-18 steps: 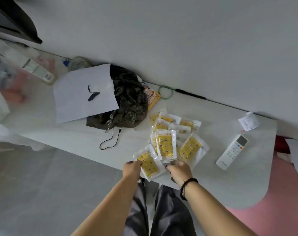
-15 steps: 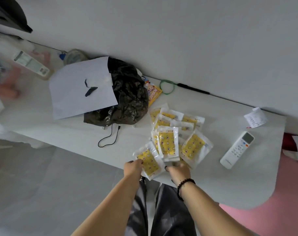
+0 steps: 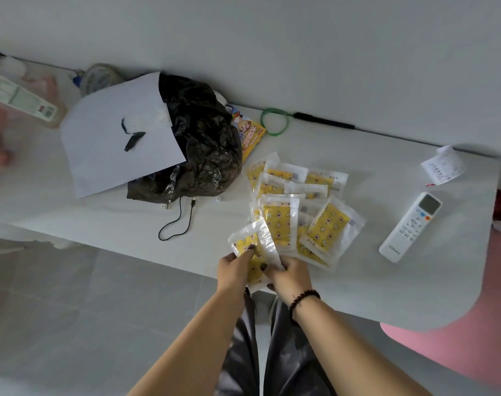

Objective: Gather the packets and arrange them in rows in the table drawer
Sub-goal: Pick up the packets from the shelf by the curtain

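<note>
Several yellow-and-clear packets point(image 3: 298, 207) lie overlapping in a loose pile on the white table point(image 3: 358, 281), near its front edge. My left hand point(image 3: 234, 268) and my right hand point(image 3: 288, 277) meet at the near end of the pile. Together they hold the nearest packet point(image 3: 249, 247), lifted off the table edge, with my left thumb on its face. My right hand also pinches the clear edge of a second packet point(image 3: 268, 244) beside it. No drawer is visible.
A black plastic bag point(image 3: 203, 150) under a white paper sheet point(image 3: 120, 132) sits left of the pile, with a black cable point(image 3: 176, 224) trailing from it. A white remote point(image 3: 411, 227) and a receipt point(image 3: 442, 165) lie to the right. Grey floor lies below.
Both hands have drawn together and lifted the nearest packet off the table edge. The view has shifted slightly.
</note>
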